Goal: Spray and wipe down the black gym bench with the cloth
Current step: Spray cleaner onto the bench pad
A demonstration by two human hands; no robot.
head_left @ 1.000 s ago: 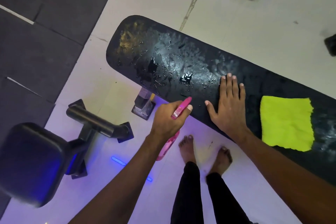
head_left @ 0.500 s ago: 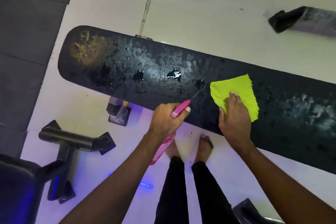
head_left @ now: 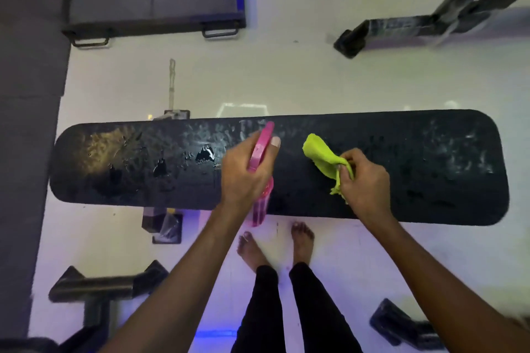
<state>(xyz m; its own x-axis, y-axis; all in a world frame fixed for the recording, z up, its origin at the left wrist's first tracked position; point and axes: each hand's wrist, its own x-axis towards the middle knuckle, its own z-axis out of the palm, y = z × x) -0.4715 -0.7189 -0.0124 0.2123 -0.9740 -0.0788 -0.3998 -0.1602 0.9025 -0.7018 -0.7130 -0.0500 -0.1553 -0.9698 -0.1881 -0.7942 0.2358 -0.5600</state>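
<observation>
Left hand (head_left: 246, 172) gripping pink spray bottle (head_left: 259, 180) at frame centre, right hand (head_left: 364, 180) bunching yellow-green cloth (head_left: 321, 156), both hovering over wet black worktop (head_left: 143, 169).

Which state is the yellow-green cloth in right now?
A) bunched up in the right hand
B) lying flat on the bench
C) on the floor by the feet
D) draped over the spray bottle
A: the cloth is gathered and gripped by the right hand above the bench, while the left hand holds the pink spray bottle.

Left hand (head_left: 246, 169) grips pink spray bottle (head_left: 259, 178); right hand (head_left: 364, 178) bunches yellow-green cloth (head_left: 321, 157) over wet black bench (head_left: 430, 169).
</observation>
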